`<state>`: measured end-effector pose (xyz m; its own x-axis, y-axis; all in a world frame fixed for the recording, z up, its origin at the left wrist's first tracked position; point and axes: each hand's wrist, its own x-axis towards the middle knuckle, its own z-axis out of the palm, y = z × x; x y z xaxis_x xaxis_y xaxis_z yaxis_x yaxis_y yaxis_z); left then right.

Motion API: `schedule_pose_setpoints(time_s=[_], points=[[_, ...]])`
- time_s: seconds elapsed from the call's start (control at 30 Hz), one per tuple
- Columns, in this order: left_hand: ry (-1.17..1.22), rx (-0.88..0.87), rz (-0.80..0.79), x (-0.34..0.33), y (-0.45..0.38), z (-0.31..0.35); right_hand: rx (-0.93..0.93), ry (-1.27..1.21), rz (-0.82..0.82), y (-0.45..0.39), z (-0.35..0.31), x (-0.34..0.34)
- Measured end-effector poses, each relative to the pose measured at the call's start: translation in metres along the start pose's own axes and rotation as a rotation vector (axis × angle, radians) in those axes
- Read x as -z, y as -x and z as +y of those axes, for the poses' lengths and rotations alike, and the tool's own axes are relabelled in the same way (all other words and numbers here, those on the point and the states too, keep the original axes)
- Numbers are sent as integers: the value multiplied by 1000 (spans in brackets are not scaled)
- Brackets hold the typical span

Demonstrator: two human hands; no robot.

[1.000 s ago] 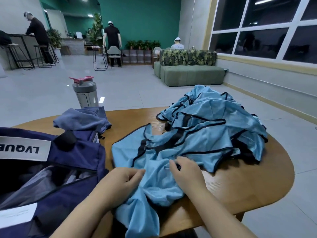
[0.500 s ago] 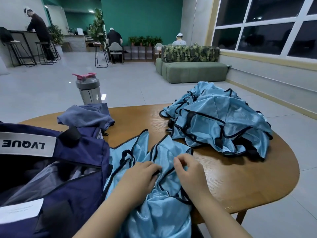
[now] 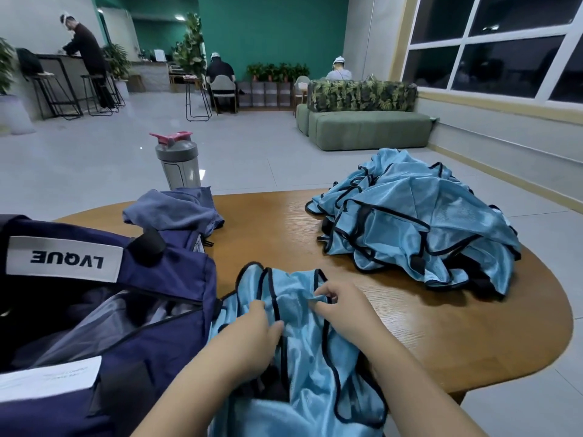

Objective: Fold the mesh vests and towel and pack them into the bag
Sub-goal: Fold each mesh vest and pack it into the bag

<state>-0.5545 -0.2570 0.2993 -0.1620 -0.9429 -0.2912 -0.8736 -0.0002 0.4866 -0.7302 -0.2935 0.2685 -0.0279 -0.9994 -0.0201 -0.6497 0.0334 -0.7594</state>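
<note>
Head view: both hands work one light-blue mesh vest (image 3: 303,351) at the table's (image 3: 441,335) near edge, just right of the open navy bag (image 3: 126,310). Left hand (image 3: 252,339) grips its fabric; right hand (image 3: 344,307) pinches a fold. Vest pile (image 3: 410,222) (unfolded) lies far right of the bag; towel (image 3: 173,209) behind it.

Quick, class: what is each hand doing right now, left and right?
Left hand: fingers curled into the light blue mesh vest, gripping it.
Right hand: pinching a fold of the same vest.

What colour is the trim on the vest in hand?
Black trim on the light blue vest; head view.
</note>
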Motion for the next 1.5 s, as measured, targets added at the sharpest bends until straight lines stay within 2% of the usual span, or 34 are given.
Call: schedule_pose_setpoints(time_s=[0.1, 0.17, 0.23, 0.37, 0.43, 0.53, 0.67, 0.77, 0.87, 1.0, 1.07, 1.13, 1.23, 1.27, 1.37, 1.5], points=[[8, 51, -50, 7, 5, 0, 117, -198, 11, 5, -11, 7], [97, 13, 104, 11, 4, 1, 174, -289, -20, 9, -22, 14], [264, -89, 269, 15, 0, 1, 234, -357, -61, 12, -34, 19], [784, -406, 318, 20, -4, 2, 331, -395, -52, 20, -52, 30], [875, -487, 401, 24, 1, 4, 361, -404, -28, 23, -58, 36], [788, -540, 531, 32, 8, 3, 393, -377, 16, 28, -64, 43], [438, -590, 726, 45, 15, -5, 463, -344, 96, 34, -72, 50], [295, -606, 787, 55, 16, -10, 496, -272, 159, 38, -79, 52], [393, -594, 798, 59, 18, -13, 487, -328, 163, 40, -84, 52], [884, -546, 582, 54, 20, -10, 446, -469, 86, 40, -84, 43], [1013, -509, 510, 50, 20, -7, 430, -539, 75, 40, -84, 40], [1052, -487, 412, 45, 21, -5, 425, -625, 58, 41, -88, 39], [909, -478, 320, 41, 18, -7, 433, -636, 13, 44, -91, 39], [918, -470, 317, 39, 18, -6, 432, -626, -24, 45, -91, 39], [1184, -458, 349, 39, 22, 5, 418, -522, -132, 45, -88, 37], [1426, -447, 461, 41, 21, 18, 441, -238, -70, 42, -85, 33]])
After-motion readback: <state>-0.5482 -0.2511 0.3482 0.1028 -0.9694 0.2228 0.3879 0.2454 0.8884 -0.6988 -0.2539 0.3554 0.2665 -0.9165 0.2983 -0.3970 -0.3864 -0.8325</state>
